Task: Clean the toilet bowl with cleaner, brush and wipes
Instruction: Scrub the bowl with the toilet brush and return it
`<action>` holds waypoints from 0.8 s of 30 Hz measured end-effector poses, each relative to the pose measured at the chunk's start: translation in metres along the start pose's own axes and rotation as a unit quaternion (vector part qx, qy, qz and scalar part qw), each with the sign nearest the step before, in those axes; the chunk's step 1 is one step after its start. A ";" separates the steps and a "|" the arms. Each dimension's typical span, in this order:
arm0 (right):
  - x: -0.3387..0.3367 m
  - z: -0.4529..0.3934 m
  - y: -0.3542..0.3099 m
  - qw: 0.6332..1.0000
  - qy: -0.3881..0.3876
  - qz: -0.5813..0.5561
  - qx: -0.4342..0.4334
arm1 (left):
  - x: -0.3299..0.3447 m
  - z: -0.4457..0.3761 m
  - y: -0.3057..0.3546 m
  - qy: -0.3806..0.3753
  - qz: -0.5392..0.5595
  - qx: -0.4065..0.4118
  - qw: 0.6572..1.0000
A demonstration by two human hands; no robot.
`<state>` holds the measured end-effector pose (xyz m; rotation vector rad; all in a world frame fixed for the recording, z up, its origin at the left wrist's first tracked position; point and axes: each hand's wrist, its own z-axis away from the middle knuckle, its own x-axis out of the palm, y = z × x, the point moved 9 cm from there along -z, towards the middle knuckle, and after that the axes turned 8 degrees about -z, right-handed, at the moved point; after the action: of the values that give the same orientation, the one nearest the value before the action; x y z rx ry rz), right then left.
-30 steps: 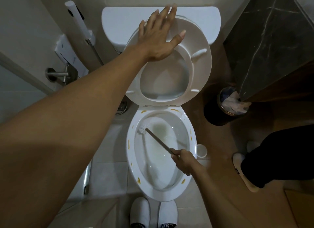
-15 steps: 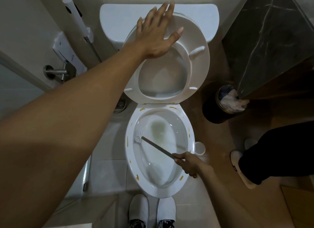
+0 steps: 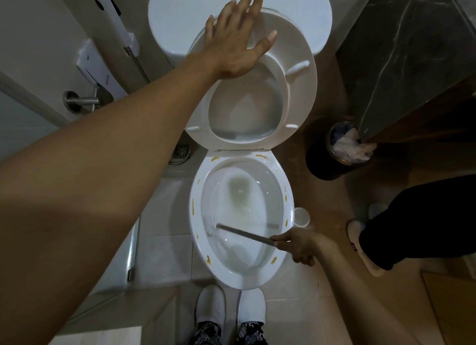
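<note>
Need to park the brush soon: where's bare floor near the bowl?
Bare tiles lie left of the bowl. The right is crowded: a small white cup, the waste bin, another person's slippered foot.

The toilet bowl and raised seat were white, the rim dotted with yellow streaks. White slippers sat at bottom centre; a dark marbled cabinet and black bin stood at right.

Dim, soft overhead light; wide-angle view bends the edges; corners darken.
</note>
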<state>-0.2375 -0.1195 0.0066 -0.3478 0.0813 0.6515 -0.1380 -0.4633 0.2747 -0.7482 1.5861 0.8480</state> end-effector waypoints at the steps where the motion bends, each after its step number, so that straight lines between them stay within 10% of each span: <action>1: -0.005 0.006 0.002 0.999 -0.016 0.025 0.019 | 0.000 0.000 0.000 -0.001 0.002 0.000 1.000; 24: -0.054 0.049 0.002 0.966 -0.013 0.177 0.187 | 0.002 -0.001 -0.001 -0.004 0.009 0.010 1.000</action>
<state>-0.2835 -0.1321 0.0621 0.0435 0.2420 0.9756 -0.1382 -0.4644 0.2728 -0.7153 1.5946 0.8463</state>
